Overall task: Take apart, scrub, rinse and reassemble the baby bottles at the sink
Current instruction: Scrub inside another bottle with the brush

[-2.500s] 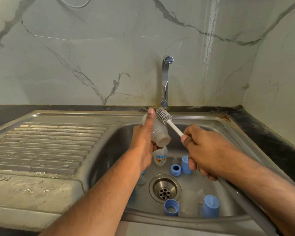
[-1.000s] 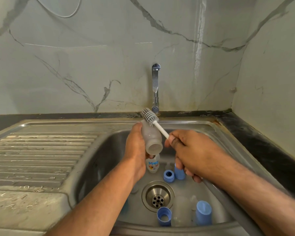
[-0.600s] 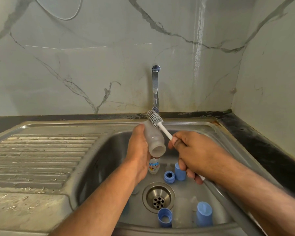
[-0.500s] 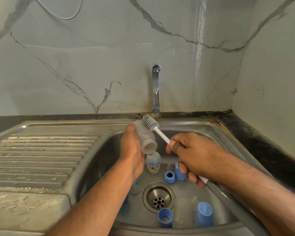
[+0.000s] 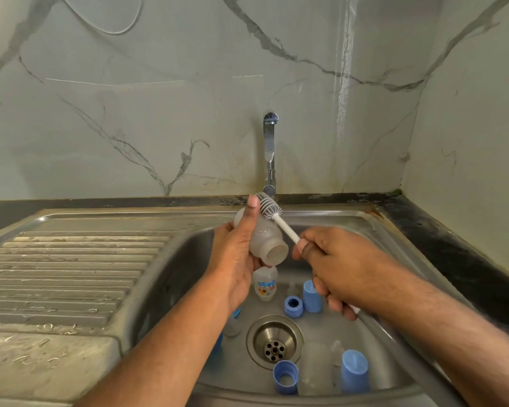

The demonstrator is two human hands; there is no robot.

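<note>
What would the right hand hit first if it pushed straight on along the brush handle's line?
The right hand points up-left along the brush. Its bristles lie by the bottle near the left hand's thumb; beyond stands the tap. Depth is unclear.

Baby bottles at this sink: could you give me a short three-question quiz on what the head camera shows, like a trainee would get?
1. True or false: the bottle brush head is inside the held bottle.
2. Which hand grips the brush handle: A) left hand B) right hand?
3. Fill in: the printed bottle lies in the sink, just beyond the ____.

Key: 1 false, its bristles are against the bottle's outside, near the base. 2 B. 3 drain.
</note>
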